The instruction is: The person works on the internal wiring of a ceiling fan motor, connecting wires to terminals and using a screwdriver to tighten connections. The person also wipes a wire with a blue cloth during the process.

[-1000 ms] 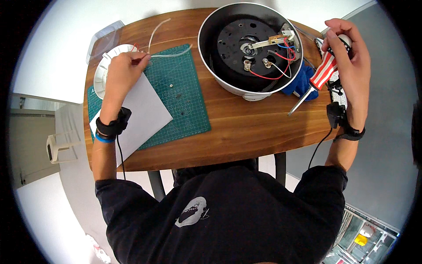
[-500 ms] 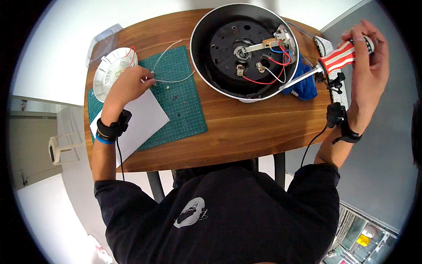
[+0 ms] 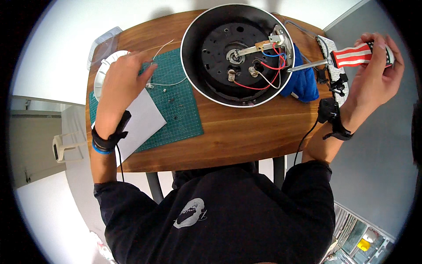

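Note:
My left hand (image 3: 125, 83) is over the right side of a white round plastic part (image 3: 106, 69), beside thin pale wires (image 3: 170, 82), its fingers curled; what they grip is hidden. A white sheet (image 3: 143, 127) and green cutting mat (image 3: 180, 123) lie beneath. My right hand (image 3: 378, 75) is closed on a screwdriver (image 3: 351, 57) with a red-and-white striped handle, its shaft pointing left to the rim of a black pot-like housing (image 3: 211, 88). Inside the housing are a round black plate, a metal strip and red, blue and white wires (image 3: 252, 86).
A blue cloth (image 3: 303, 83) lies beside the housing, near a light strip-like object (image 3: 343, 99) with black clips and grey cable. A clear container (image 3: 101, 42) sits at the table's (image 3: 228, 141) back left. A pale chair (image 3: 61, 147) stands beyond the left edge.
My right hand has moved right, turning the screwdriver from steeply slanted to nearly level. My left hand has shifted about near the wires. The housing appears further left in view.

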The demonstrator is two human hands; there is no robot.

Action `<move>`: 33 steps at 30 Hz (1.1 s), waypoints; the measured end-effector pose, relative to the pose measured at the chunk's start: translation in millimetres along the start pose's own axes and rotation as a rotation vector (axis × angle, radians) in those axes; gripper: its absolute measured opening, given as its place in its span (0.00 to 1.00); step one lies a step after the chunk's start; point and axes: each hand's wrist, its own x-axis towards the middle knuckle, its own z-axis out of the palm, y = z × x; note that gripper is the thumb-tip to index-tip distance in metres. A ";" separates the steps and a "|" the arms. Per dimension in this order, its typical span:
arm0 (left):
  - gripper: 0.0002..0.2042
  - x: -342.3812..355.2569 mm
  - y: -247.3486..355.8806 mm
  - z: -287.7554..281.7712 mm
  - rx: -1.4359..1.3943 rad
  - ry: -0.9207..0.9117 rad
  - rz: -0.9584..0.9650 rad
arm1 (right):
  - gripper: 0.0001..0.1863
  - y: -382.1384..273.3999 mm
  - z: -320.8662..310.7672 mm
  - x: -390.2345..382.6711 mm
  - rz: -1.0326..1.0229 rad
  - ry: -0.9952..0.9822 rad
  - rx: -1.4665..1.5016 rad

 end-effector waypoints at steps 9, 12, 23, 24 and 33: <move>0.12 38.1 112.7 -3.3 -0.361 0.077 0.511 | 0.18 9.7 13.9 -12.4 -0.007 0.047 0.048; 0.13 56.2 130.3 10.2 -0.362 0.094 0.584 | 0.19 14.9 13.1 -13.4 -0.018 0.026 0.053; 0.07 79.2 133.7 16.6 -0.433 -0.005 0.522 | 0.19 39.5 11.2 -13.4 0.040 0.038 0.059; 0.07 78.7 133.9 16.1 -0.438 -0.002 0.522 | 0.19 40.4 10.6 -13.0 0.051 0.041 0.081; 0.08 78.1 136.0 11.4 -0.467 -0.028 0.508 | 0.20 40.9 7.1 -9.8 0.019 -0.019 0.092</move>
